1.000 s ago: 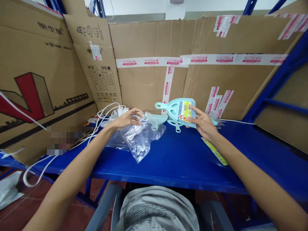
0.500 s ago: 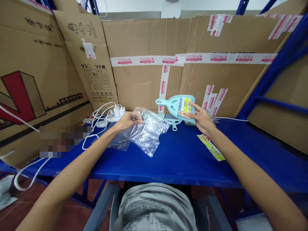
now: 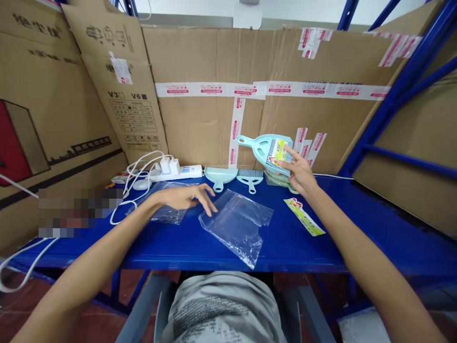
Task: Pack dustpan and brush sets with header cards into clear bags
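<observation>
My right hand [image 3: 299, 172] holds a light-blue dustpan with a yellow label [image 3: 268, 150], tilted up near the cardboard back wall. My left hand [image 3: 185, 196] lies flat and open on the blue shelf [image 3: 321, 247], fingertips touching a clear plastic bag [image 3: 237, 225] that lies flat. A second clear bag [image 3: 167, 209] lies partly under that hand. A bare small dustpan [image 3: 219, 174] and a small brush [image 3: 250, 177] rest on the shelf behind the bag. More light-green dustpans [image 3: 280, 180] lie stacked below my right hand.
A white power strip [image 3: 178, 172] with plugs and white cables sits at the back left. A yellow label card [image 3: 304, 216] lies under my right forearm. Cardboard boxes wall the left and back; blue rack posts stand on the right.
My left hand let go of the plastic bag, which now lies flat on the shelf. The small dustpan and brush now lie bare behind it. My right hand lifted its dustpan slightly.
</observation>
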### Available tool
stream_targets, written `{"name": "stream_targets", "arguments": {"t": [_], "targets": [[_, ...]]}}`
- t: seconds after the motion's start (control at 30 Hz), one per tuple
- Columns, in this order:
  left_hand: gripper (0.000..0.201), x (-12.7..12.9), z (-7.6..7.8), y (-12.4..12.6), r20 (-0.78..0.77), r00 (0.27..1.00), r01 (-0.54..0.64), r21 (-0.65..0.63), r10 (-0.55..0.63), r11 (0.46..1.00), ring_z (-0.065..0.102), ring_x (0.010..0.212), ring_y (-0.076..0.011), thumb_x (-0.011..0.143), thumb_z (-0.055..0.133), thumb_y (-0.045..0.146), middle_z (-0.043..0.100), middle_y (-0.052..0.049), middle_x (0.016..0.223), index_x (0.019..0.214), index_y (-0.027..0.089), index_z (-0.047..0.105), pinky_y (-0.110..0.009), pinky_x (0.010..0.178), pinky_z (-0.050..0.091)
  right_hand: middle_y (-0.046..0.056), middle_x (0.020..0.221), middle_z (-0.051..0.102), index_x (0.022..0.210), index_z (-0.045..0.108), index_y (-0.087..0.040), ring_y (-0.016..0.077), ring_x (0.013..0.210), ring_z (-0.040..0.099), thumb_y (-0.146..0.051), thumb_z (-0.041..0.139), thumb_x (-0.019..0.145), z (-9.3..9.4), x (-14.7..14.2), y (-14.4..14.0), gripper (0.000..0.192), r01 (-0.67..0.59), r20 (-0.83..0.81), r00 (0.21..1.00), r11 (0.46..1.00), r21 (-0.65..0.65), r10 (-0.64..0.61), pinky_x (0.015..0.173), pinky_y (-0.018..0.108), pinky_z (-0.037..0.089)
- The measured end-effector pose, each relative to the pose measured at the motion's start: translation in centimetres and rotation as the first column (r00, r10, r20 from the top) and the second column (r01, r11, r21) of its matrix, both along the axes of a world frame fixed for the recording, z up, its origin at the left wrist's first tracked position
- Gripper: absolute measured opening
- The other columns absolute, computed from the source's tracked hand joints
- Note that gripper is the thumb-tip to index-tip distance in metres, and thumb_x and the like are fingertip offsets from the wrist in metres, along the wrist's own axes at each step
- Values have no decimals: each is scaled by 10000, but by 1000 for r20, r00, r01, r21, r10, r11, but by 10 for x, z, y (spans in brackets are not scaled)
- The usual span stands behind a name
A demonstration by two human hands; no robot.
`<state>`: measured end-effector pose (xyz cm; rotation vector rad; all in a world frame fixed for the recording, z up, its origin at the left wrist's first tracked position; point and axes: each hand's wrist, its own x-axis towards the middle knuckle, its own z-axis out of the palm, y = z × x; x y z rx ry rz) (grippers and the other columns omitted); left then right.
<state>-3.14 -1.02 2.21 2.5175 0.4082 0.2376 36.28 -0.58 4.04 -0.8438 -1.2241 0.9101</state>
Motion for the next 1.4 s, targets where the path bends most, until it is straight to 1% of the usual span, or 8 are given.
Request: {"name": "stream_targets", "arguments": {"t": [0.17,0.27,0.4,0.57,0.7,1.07,1.23,1.4], "targets": [[419,30,-29,-18,71,943,-325,-2,324,946,699,875,-227,916,725,450,792,-89,1035,1240,185,729,-328,770,511,128,1383,724,1618,467,-242,301,1072,772,-236,965,605,-2,-5,-2,1129,-26,-3,1000,1000,-7,26,625,298,698],[418,44,-47,-21,17,895,-445,108,446,889,665,756,-210,813,839,480,749,-65,889,1073,169,739,-301,668,454,114,1364,736,1605,490,-265,295,1037,780,-240,973,613,-3,-7,-3,1104,-31,14,999,999,-25,31,627,316,702],[80,36,-46,-12,68,929,-367,63,363,928,700,817,-194,859,741,218,760,-56,891,922,172,723,-283,743,488,117,1328,753,1594,506,-253,306,1025,780,-248,997,591,-5,-7,-2,1116,-73,64,995,997,-36,75,655,351,709],[119,16,-19,-8,172,964,-200,-39,204,979,738,937,-193,963,652,210,794,-85,1012,1030,166,740,-312,860,532,104,1439,695,1550,572,-261,331,1259,699,-221,1010,571,-5,-3,-5,1074,-227,183,954,971,-82,238,1009,439,660],[152,15,-10,-12,273,942,-191,-48,197,980,746,977,-207,965,716,280,801,-109,1048,1053,168,770,-343,893,540,98,1466,674,1545,592,-290,358,1295,676,-210,987,619,-1,-2,-13,1010,-333,345,858,923,-193,382,1067,491,629],[141,22,-18,-9,441,876,-194,-51,196,980,665,965,-209,875,845,306,773,-78,969,977,211,821,-378,944,505,115,1486,651,1571,560,-286,298,1209,715,-219,948,693,-8,-14,-20,962,-547,357,649,738,-396,672,924,385,674],[172,30,-25,-10,517,830,-211,-55,209,976,587,996,-220,806,909,327,729,-51,936,930,237,830,-395,969,466,125,1467,665,1570,557,-289,273,1196,719,-227,971,690,-21,-31,-20,974,-603,338,614,701,-382,713,1014,411,620],[240,34,-30,-12,524,818,-238,-66,236,969,549,988,-224,739,958,366,681,-30,922,908,253,830,-393,946,465,101,1409,707,1552,574,-290,261,1234,705,-231,969,704,-35,-51,-23,937,-683,274,520,586,-437,809,1040,392,592]]}}
